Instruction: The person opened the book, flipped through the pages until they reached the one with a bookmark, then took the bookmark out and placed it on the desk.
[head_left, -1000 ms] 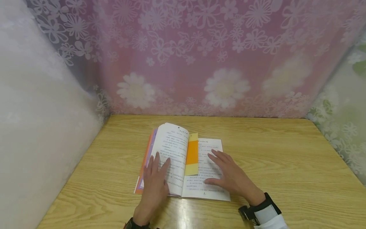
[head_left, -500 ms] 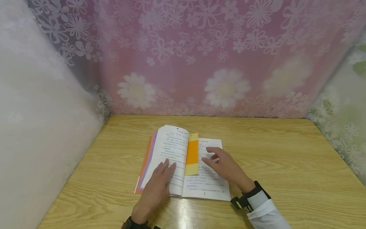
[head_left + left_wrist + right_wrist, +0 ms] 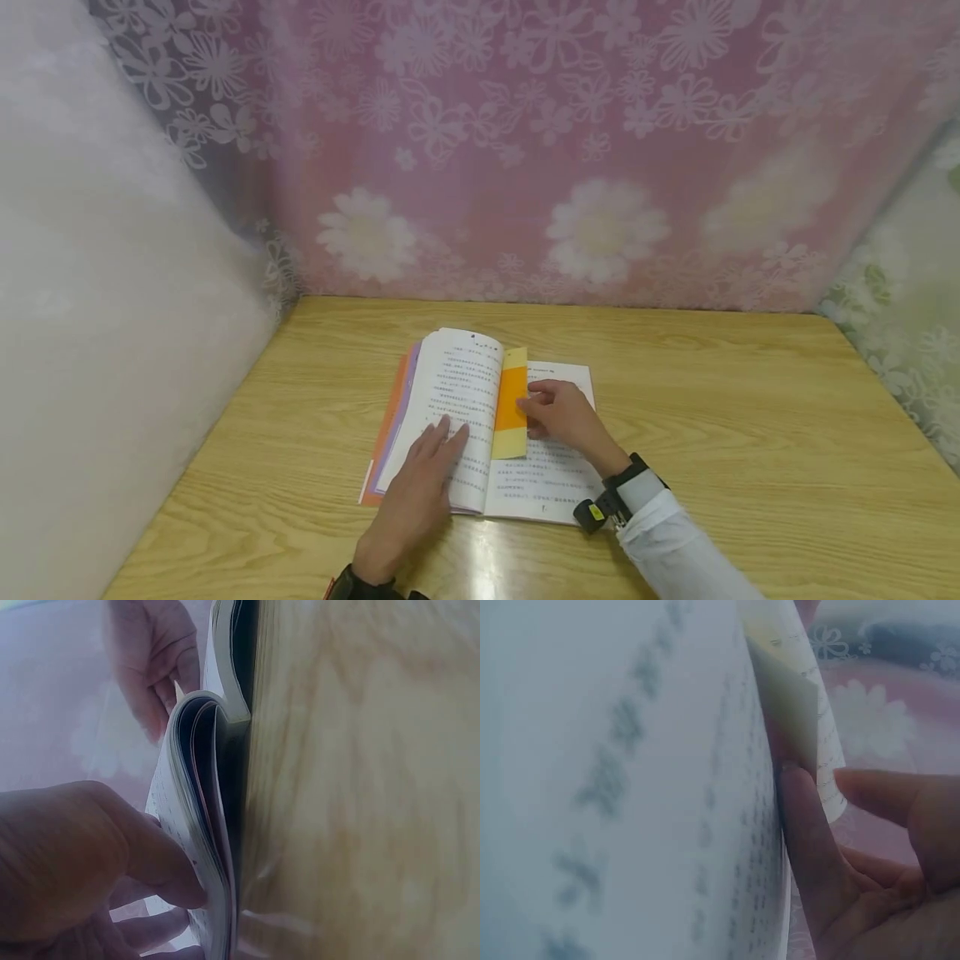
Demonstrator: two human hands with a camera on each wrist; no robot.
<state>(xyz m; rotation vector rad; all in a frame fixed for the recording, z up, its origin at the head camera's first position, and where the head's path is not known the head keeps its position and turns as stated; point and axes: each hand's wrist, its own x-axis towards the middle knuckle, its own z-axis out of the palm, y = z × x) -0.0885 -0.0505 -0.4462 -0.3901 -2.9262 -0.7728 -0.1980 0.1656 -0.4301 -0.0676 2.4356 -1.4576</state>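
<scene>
An open book point(image 3: 453, 425) lies on the table, its curved left-hand stack of printed pages raised above the orange and purple cover edges. My left hand point(image 3: 420, 492) rests on the left page with its fingers spread. A yellow and orange bookmark point(image 3: 512, 400) stands along the gutter, partly over the right page point(image 3: 540, 479). My right hand point(image 3: 562, 417) is at the bookmark's right edge. In the right wrist view, one fingertip point(image 3: 796, 776) touches the bookmark's shaded underside point(image 3: 791, 701), and the thumb point(image 3: 877, 791) shows beside its edge with a gap.
The wooden table point(image 3: 735, 417) extends around the book on all sides. A pink flowered curtain point(image 3: 480, 167) hangs behind it, with a pale sheet point(image 3: 135, 292) on the left. Both wrists wear dark straps, and a black device point(image 3: 590, 515) hangs at the right one.
My right hand has moved left from over the right page to the bookmark, its fingers drawing closer together. My left hand has slid a little right on the left page.
</scene>
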